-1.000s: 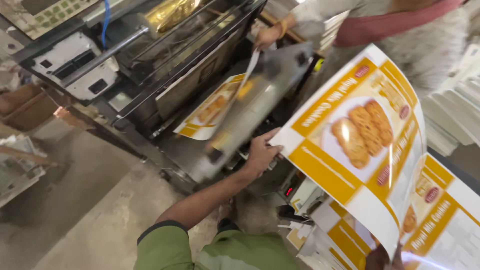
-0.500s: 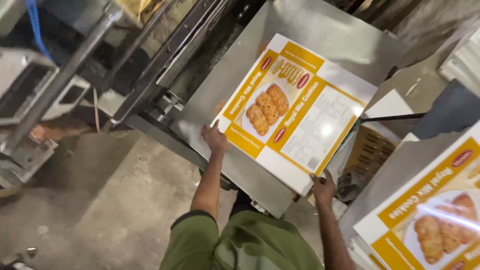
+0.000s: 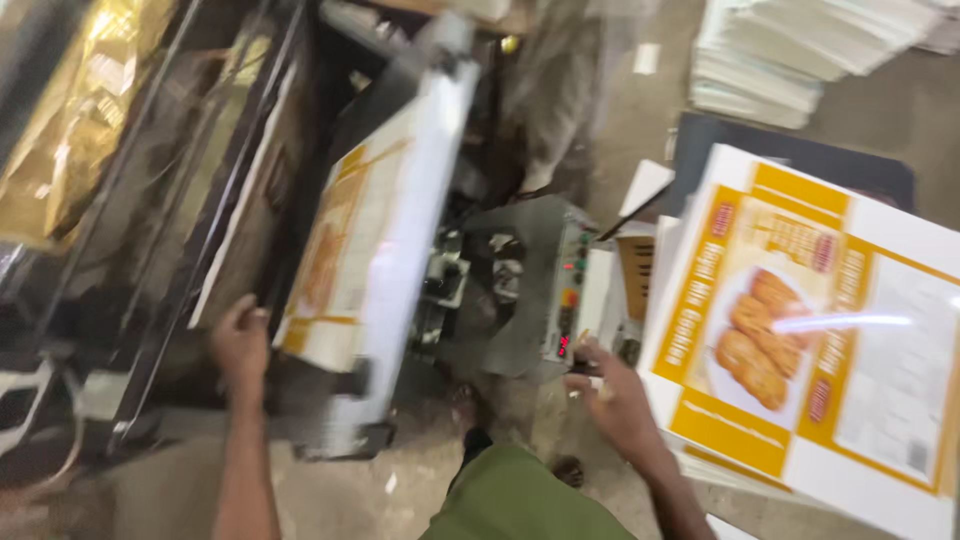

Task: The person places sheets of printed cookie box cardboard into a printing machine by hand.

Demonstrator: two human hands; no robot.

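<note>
- Just past my left fingers (image 3: 240, 335), loosely curled and empty, a printed carton sheet (image 3: 345, 260) sits in the press (image 3: 400, 300).
- Beside my right fingers (image 3: 610, 395), open and empty, lies the sheet stack (image 3: 800, 340); I judge feeding is under way, and lifting the top sheet squarely comes next.

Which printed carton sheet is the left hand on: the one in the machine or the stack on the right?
The sheet in the machine, standing nearly on edge; the left hand is at its lower corner. The stack lies flat, by the right hand.

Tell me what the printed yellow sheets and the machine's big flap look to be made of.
Printed sheets: glossy coated paperboard, judging by the glare streak and stiff flat edges. Flap by the left hand: probably bare grey metal with a dull sheen; blur leaves it uncertain.
</note>
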